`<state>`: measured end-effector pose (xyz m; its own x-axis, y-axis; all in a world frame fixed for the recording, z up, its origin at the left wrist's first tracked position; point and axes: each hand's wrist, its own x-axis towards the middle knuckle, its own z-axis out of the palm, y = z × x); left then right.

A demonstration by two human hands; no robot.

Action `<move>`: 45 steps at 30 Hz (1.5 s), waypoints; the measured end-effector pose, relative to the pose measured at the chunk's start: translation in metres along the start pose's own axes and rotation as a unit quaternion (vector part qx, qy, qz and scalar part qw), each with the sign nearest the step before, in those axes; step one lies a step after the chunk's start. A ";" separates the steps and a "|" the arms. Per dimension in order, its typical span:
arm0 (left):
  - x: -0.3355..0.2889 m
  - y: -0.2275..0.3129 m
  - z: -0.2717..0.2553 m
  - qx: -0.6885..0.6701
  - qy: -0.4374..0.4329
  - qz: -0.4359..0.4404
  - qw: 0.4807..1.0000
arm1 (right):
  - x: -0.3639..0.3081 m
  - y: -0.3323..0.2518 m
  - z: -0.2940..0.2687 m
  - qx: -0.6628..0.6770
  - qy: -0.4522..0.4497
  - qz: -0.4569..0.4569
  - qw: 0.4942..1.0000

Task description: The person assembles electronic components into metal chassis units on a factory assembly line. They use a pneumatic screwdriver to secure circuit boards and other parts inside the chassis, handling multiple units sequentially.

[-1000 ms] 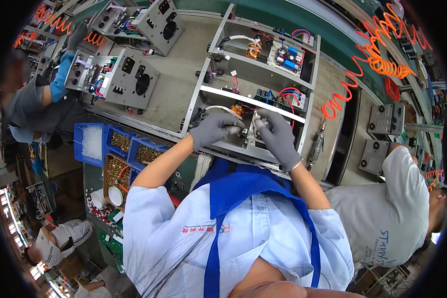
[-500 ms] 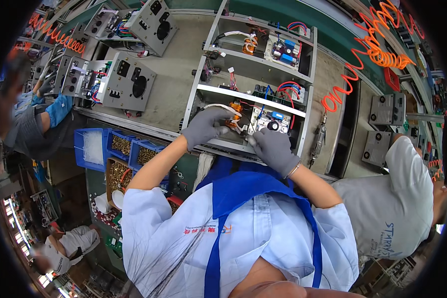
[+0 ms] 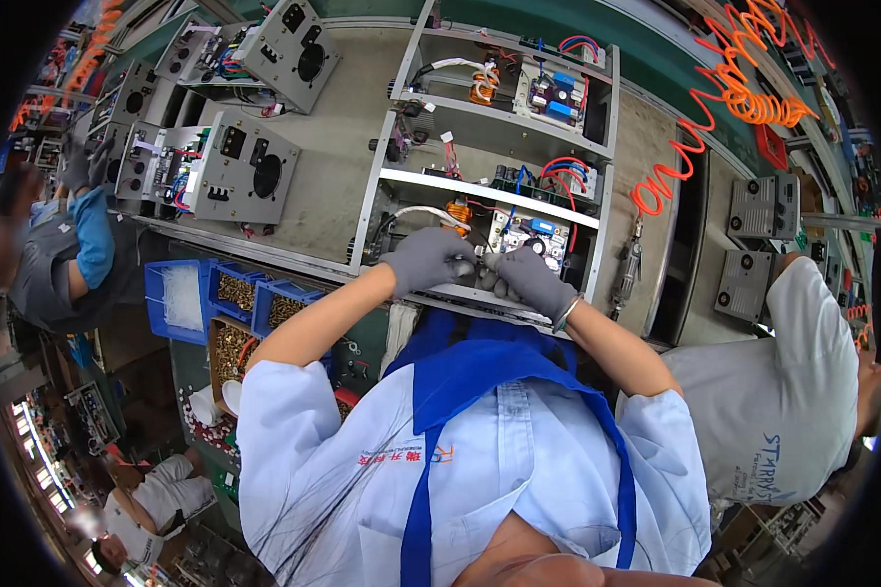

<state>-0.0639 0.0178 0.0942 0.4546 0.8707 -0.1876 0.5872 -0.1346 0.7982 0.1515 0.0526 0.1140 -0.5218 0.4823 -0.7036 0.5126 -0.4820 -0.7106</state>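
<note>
Metal frame (image 3: 489, 196) lies open side up along the near side of the counter (image 3: 338, 147), presumably to keep its orange coil (image 3: 457, 211) and circuit board (image 3: 521, 231) within reach. Gloved left hand (image 3: 429, 262) and right hand (image 3: 533, 278) nearly meet over its near edge, fingers curled; whether they pinch anything, I cannot tell.

Electronics assembly workshop: open metal chassis (image 3: 489, 199), coiled orange hose (image 3: 762, 110).

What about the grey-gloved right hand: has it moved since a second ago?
Yes. The grey-gloved right hand has moved down the picture, away from the long silver metal crossbar; more of the white circuit board with blue parts now shows.
</note>
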 end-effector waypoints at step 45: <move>-0.015 0.014 -0.001 -0.015 0.071 -0.067 0.995 | -0.089 -0.008 -0.067 -0.028 0.283 -0.153 0.946</move>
<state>-0.0631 0.0034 0.1082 0.2736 0.9380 -0.2128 0.6151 -0.0005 0.7884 0.2397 0.0619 0.1819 -0.2112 0.9156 -0.3422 0.4402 -0.2235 -0.8697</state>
